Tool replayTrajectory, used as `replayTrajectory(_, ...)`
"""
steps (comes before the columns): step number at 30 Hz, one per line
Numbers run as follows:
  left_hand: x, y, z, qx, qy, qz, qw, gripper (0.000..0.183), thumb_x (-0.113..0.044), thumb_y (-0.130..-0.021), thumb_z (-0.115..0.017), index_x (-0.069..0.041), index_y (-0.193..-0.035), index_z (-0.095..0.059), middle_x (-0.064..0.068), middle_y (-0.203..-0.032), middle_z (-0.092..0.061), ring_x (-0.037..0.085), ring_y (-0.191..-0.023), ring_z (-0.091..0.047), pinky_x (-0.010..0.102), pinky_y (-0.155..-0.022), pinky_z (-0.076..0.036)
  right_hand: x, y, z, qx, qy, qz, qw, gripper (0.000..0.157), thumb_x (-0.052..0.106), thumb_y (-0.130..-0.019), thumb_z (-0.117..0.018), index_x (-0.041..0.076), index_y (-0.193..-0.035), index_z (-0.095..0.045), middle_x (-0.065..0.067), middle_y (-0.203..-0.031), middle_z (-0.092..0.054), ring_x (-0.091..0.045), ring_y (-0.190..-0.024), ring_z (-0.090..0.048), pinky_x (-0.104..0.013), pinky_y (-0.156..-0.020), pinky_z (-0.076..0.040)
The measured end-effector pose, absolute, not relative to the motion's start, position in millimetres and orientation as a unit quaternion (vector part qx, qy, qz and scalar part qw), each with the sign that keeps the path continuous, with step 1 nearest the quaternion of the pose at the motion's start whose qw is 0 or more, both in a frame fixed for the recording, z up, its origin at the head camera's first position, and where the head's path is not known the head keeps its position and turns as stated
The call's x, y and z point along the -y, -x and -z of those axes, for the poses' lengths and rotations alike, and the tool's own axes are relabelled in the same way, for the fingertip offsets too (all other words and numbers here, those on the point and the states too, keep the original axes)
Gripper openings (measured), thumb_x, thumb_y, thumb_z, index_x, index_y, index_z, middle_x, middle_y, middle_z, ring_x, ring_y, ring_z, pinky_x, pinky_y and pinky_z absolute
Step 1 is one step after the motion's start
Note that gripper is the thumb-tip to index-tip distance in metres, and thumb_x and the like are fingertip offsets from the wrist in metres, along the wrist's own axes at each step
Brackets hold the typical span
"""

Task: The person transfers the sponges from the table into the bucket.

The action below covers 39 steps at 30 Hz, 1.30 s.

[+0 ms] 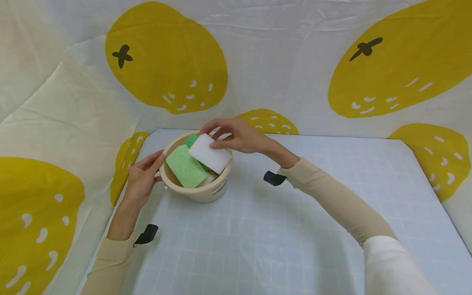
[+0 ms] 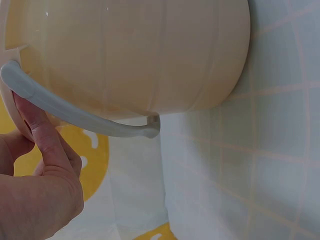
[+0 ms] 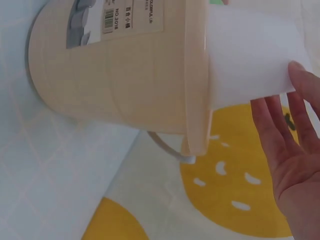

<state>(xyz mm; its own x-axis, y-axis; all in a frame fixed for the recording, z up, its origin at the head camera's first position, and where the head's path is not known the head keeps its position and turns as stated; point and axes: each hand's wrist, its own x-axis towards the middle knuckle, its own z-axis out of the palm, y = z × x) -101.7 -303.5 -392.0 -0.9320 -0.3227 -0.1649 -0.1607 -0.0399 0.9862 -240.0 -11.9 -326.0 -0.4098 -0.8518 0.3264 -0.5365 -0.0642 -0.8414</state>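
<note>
A cream plastic bucket (image 1: 204, 196) stands on the table at the far left, with several sponges in it. My left hand (image 1: 141, 180) holds its left rim, thumb and fingers pinching the edge beside the grey handle (image 2: 75, 111) in the left wrist view. Between the thumb and fingers of my right hand (image 1: 241, 136) is a white sponge (image 1: 209, 154), tilted at the bucket's mouth. The right wrist view shows this white block (image 3: 250, 57) sticking out past the rim. A light green sponge (image 1: 186, 167) lies on top, and a darker green sponge (image 1: 190, 140) is partly hidden behind it.
A pale blue checked cloth (image 1: 265, 246) covers the table. White fabric with yellow fruit prints (image 1: 169, 57) hangs close behind the bucket and along both sides. A printed label (image 3: 132, 17) is stuck on the bucket's side.
</note>
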Motion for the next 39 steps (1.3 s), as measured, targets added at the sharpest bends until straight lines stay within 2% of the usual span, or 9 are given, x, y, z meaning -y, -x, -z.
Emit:
replayTrajectory(19, 303.1, 100.6, 394.3, 0.683, -0.161, 0.709, 0.064, 0.064, -0.036, -0.093, -0.076, -0.004, -0.145, -0.057, -0.005, -0.123, -0.066, 0.011, -0.1, -0.064, 0.022, -0.074, -0.06, 14.1, 245.3, 336.2, -0.616, 0.561, 0.493, 0.25, 0.032, 0.001, -0.099, -0.065, 0.0, -0.13, -0.059, -0.011, -0.134, -0.059, -0.026, -0.121, -0.063, -0.04, -0.104, -0.053)
replayTrajectory(28, 303.0, 101.4, 394.5, 0.681, -0.158, 0.712, 0.064, 0.063, -0.035, -0.093, -0.076, -0.003, -0.145, -0.057, -0.005, -0.122, -0.066, 0.011, -0.1, -0.065, 0.022, -0.073, -0.06, 4.0, 246.3, 332.7, -0.636, 0.561, 0.467, 0.25, 0.027, 0.004, -0.099, -0.065, 0.001, -0.125, -0.058, -0.01, -0.126, -0.061, -0.024, -0.12, -0.063, -0.039, -0.103, -0.053)
replayTrajectory(33, 301.9, 101.2, 394.0, 0.684, -0.164, 0.709, 0.061, 0.063, -0.036, -0.093, -0.076, -0.005, -0.145, -0.058, -0.006, -0.123, -0.066, 0.011, -0.101, -0.064, 0.021, -0.073, -0.06, -2.6, 244.1, 328.2, -0.654, 0.555, 0.448, 0.25, 0.023, 0.004, -0.098, -0.064, 0.004, -0.121, -0.058, -0.008, -0.12, -0.063, -0.023, -0.116, -0.064, -0.04, -0.099, -0.055)
replayTrajectory(39, 302.5, 101.1, 392.6, 0.683, -0.174, 0.707, 0.057, 0.064, -0.037, -0.093, -0.075, -0.006, -0.146, -0.057, -0.005, -0.126, -0.064, 0.011, -0.103, -0.063, 0.021, -0.075, -0.06, -7.6, 244.0, 325.8, -0.681, 0.561, 0.414, 0.223, 0.023, 0.002, -0.097, -0.061, 0.006, -0.119, -0.056, -0.006, -0.115, -0.062, -0.02, -0.113, -0.063, -0.039, -0.098, -0.055)
